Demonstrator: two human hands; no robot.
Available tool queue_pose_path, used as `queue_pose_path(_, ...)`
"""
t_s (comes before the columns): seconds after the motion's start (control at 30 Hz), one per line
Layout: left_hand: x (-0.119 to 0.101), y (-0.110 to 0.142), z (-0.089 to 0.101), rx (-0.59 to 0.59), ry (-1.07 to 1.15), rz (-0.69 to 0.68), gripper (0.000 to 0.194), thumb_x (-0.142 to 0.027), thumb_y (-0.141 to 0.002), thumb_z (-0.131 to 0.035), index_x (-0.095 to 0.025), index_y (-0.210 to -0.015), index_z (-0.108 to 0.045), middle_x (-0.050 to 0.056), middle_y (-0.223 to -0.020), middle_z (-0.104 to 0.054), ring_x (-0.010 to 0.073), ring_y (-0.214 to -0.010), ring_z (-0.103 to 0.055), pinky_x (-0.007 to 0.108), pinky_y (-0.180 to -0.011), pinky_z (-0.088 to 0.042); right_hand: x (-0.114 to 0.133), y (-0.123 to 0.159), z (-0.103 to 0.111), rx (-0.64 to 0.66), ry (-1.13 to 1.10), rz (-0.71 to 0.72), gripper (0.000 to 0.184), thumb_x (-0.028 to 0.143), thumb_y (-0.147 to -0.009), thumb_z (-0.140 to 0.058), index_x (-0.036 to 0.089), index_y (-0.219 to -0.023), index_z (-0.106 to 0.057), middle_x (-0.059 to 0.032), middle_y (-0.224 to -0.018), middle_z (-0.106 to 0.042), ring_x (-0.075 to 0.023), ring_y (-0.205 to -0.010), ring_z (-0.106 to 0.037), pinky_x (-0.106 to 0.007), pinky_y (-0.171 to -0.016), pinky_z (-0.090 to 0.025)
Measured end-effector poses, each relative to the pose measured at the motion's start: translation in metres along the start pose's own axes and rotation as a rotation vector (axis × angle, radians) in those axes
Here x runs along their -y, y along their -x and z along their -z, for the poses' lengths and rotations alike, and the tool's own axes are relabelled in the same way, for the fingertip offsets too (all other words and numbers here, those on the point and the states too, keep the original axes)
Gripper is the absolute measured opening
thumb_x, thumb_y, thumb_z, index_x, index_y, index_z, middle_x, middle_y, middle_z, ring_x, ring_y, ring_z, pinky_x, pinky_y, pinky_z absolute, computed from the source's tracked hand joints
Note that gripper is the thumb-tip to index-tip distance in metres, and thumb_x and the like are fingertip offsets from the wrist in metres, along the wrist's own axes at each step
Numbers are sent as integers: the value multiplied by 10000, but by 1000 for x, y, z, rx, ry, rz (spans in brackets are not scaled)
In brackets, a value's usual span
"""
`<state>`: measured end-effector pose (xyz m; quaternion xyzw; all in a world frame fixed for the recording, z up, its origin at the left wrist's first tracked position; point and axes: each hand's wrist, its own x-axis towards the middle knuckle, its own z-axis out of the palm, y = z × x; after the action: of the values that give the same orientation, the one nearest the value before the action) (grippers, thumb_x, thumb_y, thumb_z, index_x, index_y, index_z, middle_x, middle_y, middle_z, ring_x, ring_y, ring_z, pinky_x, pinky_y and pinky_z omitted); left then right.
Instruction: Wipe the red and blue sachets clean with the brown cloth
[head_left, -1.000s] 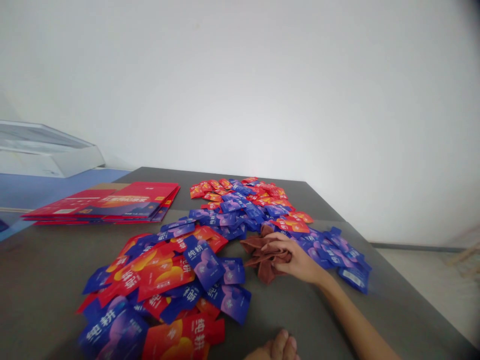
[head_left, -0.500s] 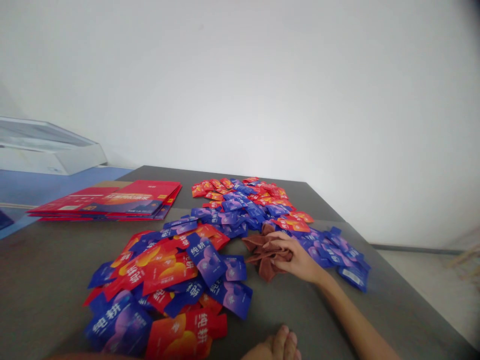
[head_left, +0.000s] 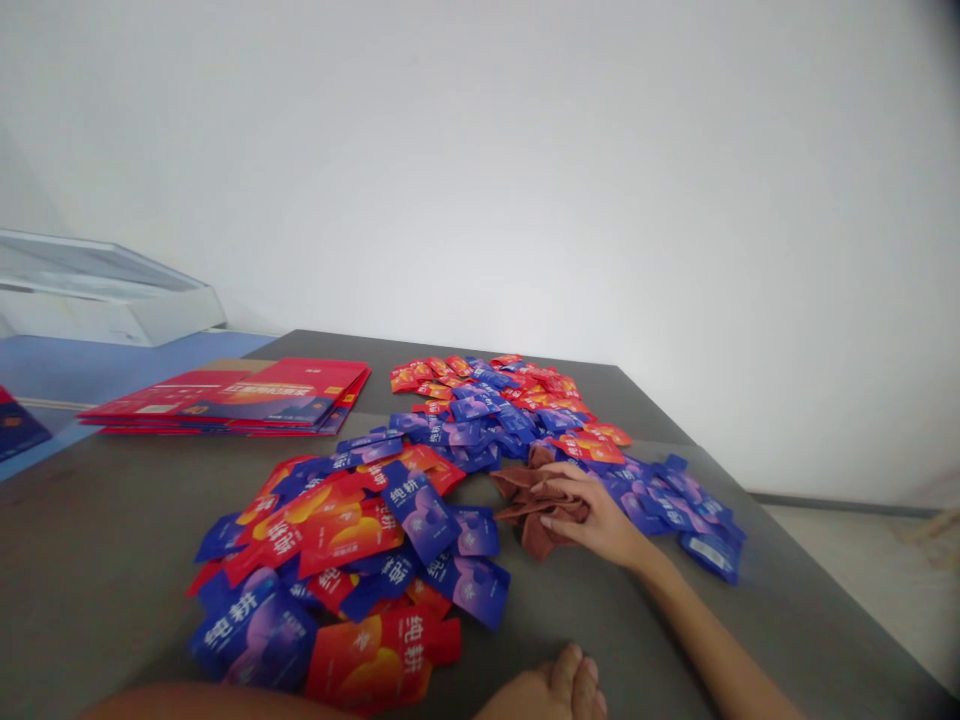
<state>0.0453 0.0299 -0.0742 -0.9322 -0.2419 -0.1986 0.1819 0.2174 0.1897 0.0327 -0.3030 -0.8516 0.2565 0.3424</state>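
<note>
My right hand reaches over the dark grey table and grips a crumpled brown cloth among the packets. Several red and blue foil sachets lie in a heap near me, and another spread of sachets lies farther back and to the right. My left hand rests at the bottom edge with its fingers together on the table, holding nothing I can see. My left forearm lies along the bottom edge.
A stack of flat red and blue cartons lies at the table's far left. Beyond it are a blue surface and a clear plastic box. A white wall stands behind. The table edge falls off to the floor at right.
The view has shifted slightly left, so everything sits a little further right. My left hand and forearm show more at the bottom edge. My right hand stays on the cloth.
</note>
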Motion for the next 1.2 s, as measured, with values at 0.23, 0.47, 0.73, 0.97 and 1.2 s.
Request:
queue_pose_path(0.23, 10, -13, 21, 80, 2, -127, 115, -168, -979, -681, -89, -1044, -735, 130, -1073, -815, 228, -943, -800, 231, -557, -578, -3, 1, 0, -7, 3, 7, 342, 393, -911, -786, 280, -1233, -753, -104, -1371, -650, -284, -1290, -621, -465, -1114, -480)
queue_pose_path(0.47, 50, -41, 99, 192, 200, -183, 145, -316, -1003, -689, -177, -1026, -717, 47, -866, -798, 176, -719, -753, 246, -516, -487, -5, 2, -2, -39, 1, -4, 326, 365, -908, -776, 279, -1223, -764, -109, -1369, -660, -298, -1278, -633, -481, -1116, -486)
queue_pose_path(0.73, 236, -94, 159, 504, -106, 727, 255, -286, -1062, -538, -110, -1147, -701, 191, -1112, -735, 314, -1034, -724, 450, -854, -579, 1, -3, -4, -51, 6, -13, 334, 211, -854, -764, 277, -1181, -776, -93, -1327, -683, -287, -1253, -648, -462, -1091, -498)
queue_pose_path(0.97, 288, -74, 94, 685, -126, 773, 371, -394, -1013, -689, -174, -1308, -647, 107, -1313, -659, 258, -1125, -678, 476, -951, -598, -1, -1, -9, -72, 13, 2, 328, 238, -858, -788, 274, -1183, -767, -91, -1339, -680, -277, -1255, -644, -450, -1087, -503)
queue_pose_path(1.2, 287, -58, 81, 572, -91, 719, 379, -393, -1016, -685, -169, -1319, -641, 113, -1314, -657, 258, -1119, -679, 472, -944, -601, 1, -1, -9, -56, 56, -7, 346, 226, -852, -793, 284, -1192, -759, -87, -1366, -669, -282, -1276, -629, -448, -1086, -511)
